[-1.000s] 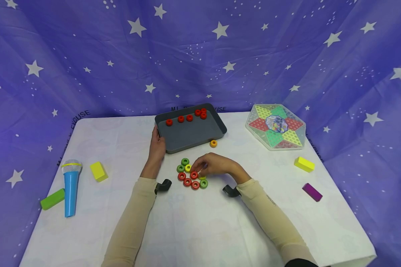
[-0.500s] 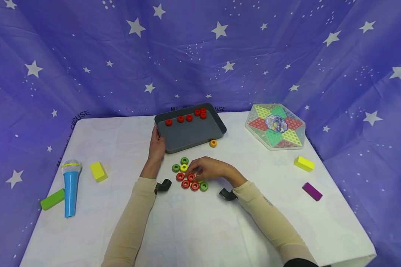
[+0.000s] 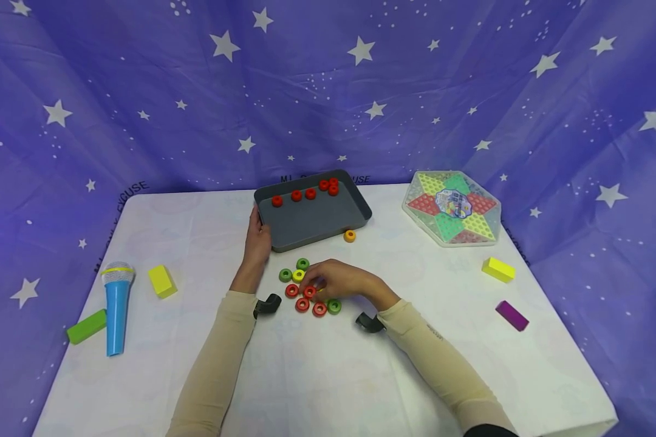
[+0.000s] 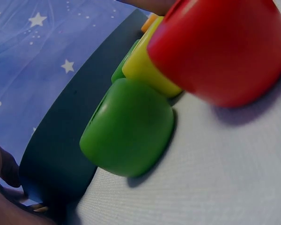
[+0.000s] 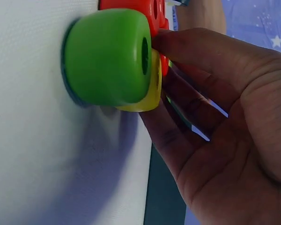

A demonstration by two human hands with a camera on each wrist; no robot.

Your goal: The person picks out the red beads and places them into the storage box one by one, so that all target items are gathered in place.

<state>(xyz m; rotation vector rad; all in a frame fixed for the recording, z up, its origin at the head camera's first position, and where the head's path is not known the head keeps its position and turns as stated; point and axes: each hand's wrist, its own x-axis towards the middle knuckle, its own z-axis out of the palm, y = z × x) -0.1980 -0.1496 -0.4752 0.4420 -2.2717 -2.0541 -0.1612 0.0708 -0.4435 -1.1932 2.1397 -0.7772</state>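
My left hand grips the near left corner of a dark grey tray, thumb at the rim. Several red beads with holes lie along the tray's far side. In front of it, my right hand is curled over a cluster of beads, thumb and fingers about a red bead. Around it sit other red beads, a yellow bead and green beads. The right wrist view shows the thumb tip at the red beads, behind a green bead; fingers reach behind a yellow bead.
An orange bead lies by the tray's near edge. A hexagonal game box and yellow and purple blocks are to the right. Leftward are a toy microphone, a yellow block and a green block.
My right hand has shifted a little left and toward me. Several beads in the cluster have slid left or nearer and spread apart. The left hand and tray have stayed in place.
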